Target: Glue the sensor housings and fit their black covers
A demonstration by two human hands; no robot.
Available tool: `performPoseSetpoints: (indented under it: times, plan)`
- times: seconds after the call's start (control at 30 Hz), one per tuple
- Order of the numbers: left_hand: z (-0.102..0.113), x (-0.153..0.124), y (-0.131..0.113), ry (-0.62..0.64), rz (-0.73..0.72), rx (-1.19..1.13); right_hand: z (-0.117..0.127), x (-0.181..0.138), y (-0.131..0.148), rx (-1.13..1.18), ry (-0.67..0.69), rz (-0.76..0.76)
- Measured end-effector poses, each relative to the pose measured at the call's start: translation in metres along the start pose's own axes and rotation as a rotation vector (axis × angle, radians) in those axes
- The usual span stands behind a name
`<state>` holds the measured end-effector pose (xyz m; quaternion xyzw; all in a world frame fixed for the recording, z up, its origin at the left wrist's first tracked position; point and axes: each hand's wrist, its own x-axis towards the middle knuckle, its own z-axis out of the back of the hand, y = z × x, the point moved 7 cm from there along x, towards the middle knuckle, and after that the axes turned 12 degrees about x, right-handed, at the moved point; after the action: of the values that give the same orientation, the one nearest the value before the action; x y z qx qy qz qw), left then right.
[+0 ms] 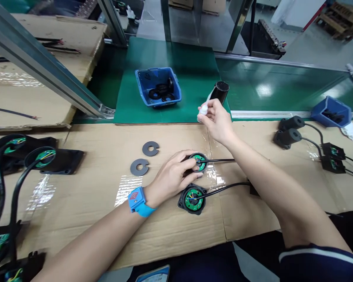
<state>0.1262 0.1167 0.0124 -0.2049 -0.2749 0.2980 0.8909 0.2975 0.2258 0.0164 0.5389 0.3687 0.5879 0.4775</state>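
Observation:
My left hand point(172, 176) rests on the cardboard-covered bench and grips a round black part with a green circuit board point(199, 161); a black cable runs right from it. A second such part point(193, 199) lies just in front, near my left wrist, which wears a blue strap point(139, 202). My right hand point(216, 119) is raised beyond them, fingers closed round a small white bottle point(202, 111). A black cylinder point(220, 91) stands just behind that hand.
Two grey slotted washers point(150, 148) point(139, 167) lie left of my hand. A blue bin point(158, 86) with black rings sits on the green mat. Black cabled assemblies lie at far left point(38, 158) and right point(288, 131). Another blue bin point(330, 111) is at right.

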Motion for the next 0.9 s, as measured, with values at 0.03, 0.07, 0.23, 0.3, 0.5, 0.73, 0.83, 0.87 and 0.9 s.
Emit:
performPoseSetpoints:
  times: [0.03,0.07,0.23,0.3,0.5,0.73,0.83,0.87,0.9]
  plan:
    - [0.001,0.000,-0.001,-0.017,-0.004,0.017,-0.007,0.008,-0.008,-0.024,0.013,-0.007]
    - [0.002,0.000,-0.003,-0.032,-0.007,0.041,-0.013,0.015,-0.015,-0.038,0.022,-0.015]
    - [0.026,-0.006,-0.010,-0.101,-0.007,0.117,-0.018,0.029,-0.026,-0.062,0.004,-0.061]
    - [0.050,-0.016,-0.003,-0.145,0.067,0.146,-0.008,0.017,-0.009,-0.085,-0.008,-0.064]
    - [0.100,-0.063,0.043,-0.006,0.316,0.447,0.027,-0.099,0.084,-0.181,0.023,0.024]
    - [0.083,-0.077,0.070,0.158,0.304,0.421,0.021,-0.189,0.096,-0.452,0.243,0.103]
    - [0.084,-0.073,0.059,0.081,0.308,0.395,0.015,-0.195,0.083,-0.544,0.280,0.090]
    - [0.084,-0.071,0.050,0.031,0.311,0.354,0.014,-0.196,0.078,-0.563,0.285,0.080]
    - [0.082,-0.067,0.039,-0.028,0.308,0.290,0.012,-0.196,0.075,-0.572,0.287,0.075]
